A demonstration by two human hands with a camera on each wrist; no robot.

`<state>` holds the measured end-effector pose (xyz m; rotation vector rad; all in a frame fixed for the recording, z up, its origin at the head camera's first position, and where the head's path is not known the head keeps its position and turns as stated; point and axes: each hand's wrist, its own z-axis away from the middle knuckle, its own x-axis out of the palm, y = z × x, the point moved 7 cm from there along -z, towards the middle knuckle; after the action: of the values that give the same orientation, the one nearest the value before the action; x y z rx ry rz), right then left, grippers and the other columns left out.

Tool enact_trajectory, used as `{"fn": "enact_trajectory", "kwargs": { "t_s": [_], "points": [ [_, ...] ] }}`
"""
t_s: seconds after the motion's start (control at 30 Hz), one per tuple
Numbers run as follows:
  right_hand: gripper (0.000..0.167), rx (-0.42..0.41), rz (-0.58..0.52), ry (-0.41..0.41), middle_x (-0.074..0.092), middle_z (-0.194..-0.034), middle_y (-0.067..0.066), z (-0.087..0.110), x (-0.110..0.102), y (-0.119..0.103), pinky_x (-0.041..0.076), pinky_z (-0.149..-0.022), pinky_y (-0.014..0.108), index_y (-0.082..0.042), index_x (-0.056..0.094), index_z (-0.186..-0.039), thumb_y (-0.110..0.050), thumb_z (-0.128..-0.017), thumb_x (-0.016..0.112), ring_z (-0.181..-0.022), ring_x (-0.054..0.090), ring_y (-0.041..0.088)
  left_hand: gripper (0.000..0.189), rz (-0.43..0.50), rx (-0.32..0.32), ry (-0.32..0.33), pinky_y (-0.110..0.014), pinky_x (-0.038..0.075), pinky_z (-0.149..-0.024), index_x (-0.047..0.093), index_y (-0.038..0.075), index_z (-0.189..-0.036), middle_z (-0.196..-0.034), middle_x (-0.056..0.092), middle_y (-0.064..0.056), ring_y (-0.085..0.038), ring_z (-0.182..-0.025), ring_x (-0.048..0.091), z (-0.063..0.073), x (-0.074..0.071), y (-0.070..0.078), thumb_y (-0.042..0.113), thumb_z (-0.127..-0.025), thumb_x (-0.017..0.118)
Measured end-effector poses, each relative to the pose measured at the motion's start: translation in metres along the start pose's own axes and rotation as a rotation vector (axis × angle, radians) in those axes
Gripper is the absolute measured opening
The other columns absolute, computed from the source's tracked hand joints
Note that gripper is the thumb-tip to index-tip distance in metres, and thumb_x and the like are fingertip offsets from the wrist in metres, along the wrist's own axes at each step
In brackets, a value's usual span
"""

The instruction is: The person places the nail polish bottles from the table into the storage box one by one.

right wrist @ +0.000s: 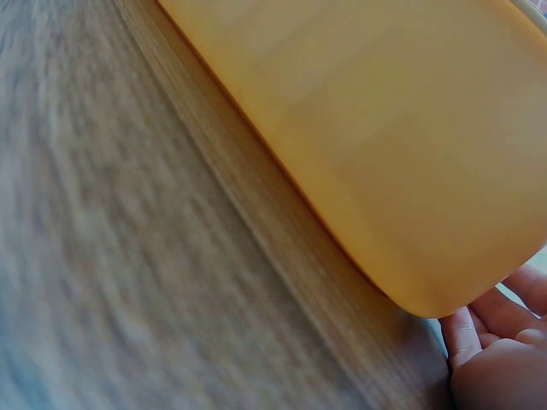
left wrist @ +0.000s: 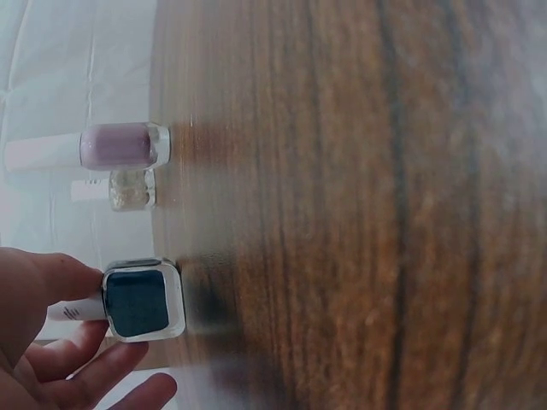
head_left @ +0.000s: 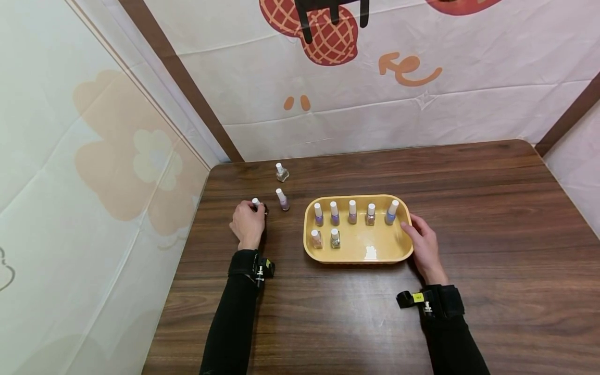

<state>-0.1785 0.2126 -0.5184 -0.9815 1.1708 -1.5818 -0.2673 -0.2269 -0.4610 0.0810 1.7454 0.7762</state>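
My left hand (head_left: 248, 225) pinches a dark teal nail polish bottle (left wrist: 138, 303) with a white cap between thumb and fingers, over the left part of the table. Just beyond it stand a lilac nail polish bottle (head_left: 283, 200) and, farther back, a clear glittery one (head_left: 282, 173). At the right end of a yellow tray (head_left: 370, 242), my right hand (head_left: 425, 251) grips the edge, thumb over the rim and fingers against the outer wall. Inside the tray, several white-capped bottles form a back row, with a peach bottle (head_left: 316, 240) and a glittery bottle (head_left: 335, 239) at front left.
The brown wood-grain table (head_left: 492, 219) reaches back to a white printed cloth (head_left: 394, 114). Another pale cloth (head_left: 117, 182) hangs along the left side. Black bands with small cameras circle both wrists.
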Motion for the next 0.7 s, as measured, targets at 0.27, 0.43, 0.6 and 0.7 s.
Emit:
{"fn": "enact_trajectory", "kwargs": {
  "t_s": [0.27,0.43,0.6,0.7],
  "points": [
    [0.047,0.008,0.001,0.010,0.055,-0.115,-0.006,-0.0011,0.0003,0.0012,0.050,-0.080,0.011,0.002,0.048,-0.137,-0.021,-0.097,0.058,-0.100,0.056,0.004,0.031,-0.005,0.003,-0.001,-0.055,0.044,-0.086,0.065,0.006,-0.102,-0.105,0.067,-0.014,-0.035,-0.097,0.063,0.0003,0.0011,-0.0001,0.035,-0.091,0.061],
    [0.047,-0.002,-0.001,0.009,0.055,-0.112,-0.008,-0.0012,0.0001,0.0010,0.050,-0.079,0.011,0.002,0.048,-0.137,-0.021,-0.097,0.058,-0.098,0.056,0.003,0.031,-0.007,0.007,0.002,-0.055,0.044,-0.085,0.065,0.006,-0.101,-0.104,0.067,-0.014,-0.035,-0.096,0.063,0.0011,0.0004,0.0013,0.035,-0.091,0.061],
    [0.048,-0.010,0.008,-0.002,0.054,-0.115,-0.007,-0.0013,0.0004,0.0005,0.050,-0.080,0.011,0.003,0.047,-0.137,-0.022,-0.097,0.057,-0.100,0.056,0.004,0.031,-0.014,0.004,-0.008,-0.054,0.044,-0.086,0.065,0.005,-0.102,-0.105,0.067,-0.014,-0.035,-0.096,0.062,0.0017,0.0002,0.0014,0.035,-0.092,0.061],
    [0.048,-0.016,0.010,-0.004,0.054,-0.116,-0.006,-0.0016,0.0003,0.0004,0.050,-0.081,0.011,0.003,0.047,-0.137,-0.022,-0.097,0.057,-0.101,0.056,0.005,0.031,-0.013,0.001,-0.013,-0.054,0.044,-0.087,0.065,0.006,-0.102,-0.105,0.067,-0.014,-0.035,-0.097,0.062,0.0023,-0.0001,0.0020,0.035,-0.092,0.061]
  ]
}}
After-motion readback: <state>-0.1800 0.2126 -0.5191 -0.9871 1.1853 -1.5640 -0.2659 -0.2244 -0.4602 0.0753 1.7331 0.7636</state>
